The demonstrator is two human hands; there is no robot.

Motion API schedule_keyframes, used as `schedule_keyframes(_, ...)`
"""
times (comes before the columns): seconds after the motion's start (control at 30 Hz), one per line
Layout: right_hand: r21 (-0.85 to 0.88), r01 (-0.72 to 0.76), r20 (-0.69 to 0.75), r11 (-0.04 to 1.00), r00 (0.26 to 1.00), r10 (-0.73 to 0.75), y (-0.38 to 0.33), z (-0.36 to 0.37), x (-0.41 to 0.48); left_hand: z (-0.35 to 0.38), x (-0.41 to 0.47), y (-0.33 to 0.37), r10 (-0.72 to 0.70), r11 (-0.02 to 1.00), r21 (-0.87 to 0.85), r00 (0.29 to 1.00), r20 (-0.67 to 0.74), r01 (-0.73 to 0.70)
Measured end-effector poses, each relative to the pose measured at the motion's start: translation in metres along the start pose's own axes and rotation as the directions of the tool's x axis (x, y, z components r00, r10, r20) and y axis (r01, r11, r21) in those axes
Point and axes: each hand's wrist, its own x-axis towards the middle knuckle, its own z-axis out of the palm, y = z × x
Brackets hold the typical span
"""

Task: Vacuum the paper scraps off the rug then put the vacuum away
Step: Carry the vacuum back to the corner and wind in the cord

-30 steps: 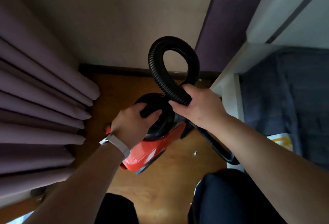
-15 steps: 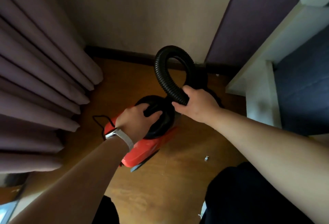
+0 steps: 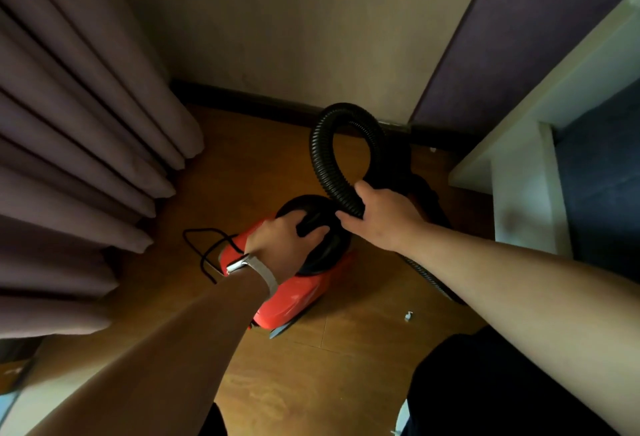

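A red canister vacuum [image 3: 298,300] with a black round top sits on the wooden floor in a corner. My left hand [image 3: 282,236], with a watch on the wrist, grips the black handle on the vacuum's top. My right hand [image 3: 382,215] is closed around the black ribbed hose [image 3: 320,155], which loops upward in an arch and runs back down behind my hand toward the right. A thin black power cord [image 3: 202,248] lies on the floor to the left of the vacuum. A small white paper scrap [image 3: 408,315] lies on the floor to the right of the vacuum.
Purple curtains [image 3: 79,158] hang on the left. A beige wall with a dark baseboard [image 3: 263,101] closes the corner behind the vacuum. A white bed frame [image 3: 519,189] with dark blue bedding stands at right. My dark-clothed legs fill the bottom edge.
The vacuum has gone lower and closer to the floor in the corner, with both hands keeping their grips. The view has tilted, showing more floor and the power cord.
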Motion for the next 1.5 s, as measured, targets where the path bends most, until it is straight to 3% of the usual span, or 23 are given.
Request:
schedule_keyframes(0.17, -0.039, 0.044, 0.076, 0.998, 0.996, -0.041, 0.004, 0.002, 0.002, 0.006, 0.002, -0.004, 0.016, 0.999, 0.049, 0.999, -0.035, -0.014)
schedule_keyframes(0.33, -0.094, 0.052, 0.148, 0.994, 0.988, -0.038, 0.011, -0.005, 0.0, 0.003, 0.004, -0.01, 0.091, 0.996, -0.003, 0.995, 0.027, -0.091)
schedule_keyframes(0.47, -0.021, 0.051, 0.111, 0.998, 0.993, -0.049, 0.003, -0.004, -0.002, -0.005, 0.007, -0.02, 0.135, 0.987, 0.077, 0.985, 0.106, -0.143)
schedule_keyframes(0.7, 0.015, 0.133, 0.024, 0.991, 0.991, -0.133, -0.019, -0.01, -0.008, -0.05, 0.0, -0.041, 0.082, 0.96, 0.246, 0.973, 0.217, -0.136)
schedule_keyframes(0.83, -0.078, 0.272, -0.116, 0.959, 0.953, -0.28, -0.027, -0.004, -0.006, -0.086, 0.0, -0.041, 0.128, 0.961, 0.238, 0.99, 0.06, -0.139)
schedule_keyframes(0.97, -0.239, 0.373, -0.26, 0.896, 0.865, -0.429, -0.033, -0.001, -0.002, -0.12, -0.01, -0.046, 0.091, 0.983, 0.161, 0.995, -0.027, -0.086)
schedule_keyframes(1.03, -0.281, 0.419, -0.243, 0.863, 0.839, -0.486, -0.035, 0.001, -0.001, -0.127, -0.017, -0.049, 0.04, 0.99, 0.136, 0.996, -0.081, -0.029)
schedule_keyframes(1.13, -0.29, 0.434, -0.203, 0.853, 0.843, -0.498, -0.031, 0.001, 0.0, -0.14, -0.02, -0.054, -0.049, 0.999, -0.024, 0.957, -0.287, 0.044)
schedule_keyframes(1.2, -0.271, 0.417, -0.193, 0.867, 0.859, -0.473, -0.028, 0.0, 0.0, -0.15, -0.021, -0.061, -0.119, 0.987, -0.139, 0.935, -0.333, 0.076)
schedule_keyframes(1.23, -0.28, 0.415, -0.187, 0.866, 0.861, -0.473, -0.028, -0.002, 0.001, -0.151, -0.023, -0.066, -0.125, 0.989, -0.111, 0.936, -0.328, 0.093)
schedule_keyframes(1.33, -0.396, 0.481, -0.134, 0.782, 0.812, -0.568, -0.036, -0.004, 0.003, -0.144, -0.025, -0.084, -0.088, 0.993, 0.05, 0.962, -0.26, 0.104)
schedule_keyframes(1.43, -0.507, 0.628, 0.02, 0.59, 0.693, -0.721, -0.054, 0.0, 0.007, -0.129, -0.024, -0.1, -0.072, 0.989, 0.111, 0.977, -0.201, 0.096)
schedule_keyframes(1.5, -0.511, 0.698, 0.152, 0.502, 0.648, -0.746, -0.073, 0.007, 0.009, -0.12, -0.023, -0.112, -0.085, 0.986, 0.129, 0.983, -0.161, 0.106)
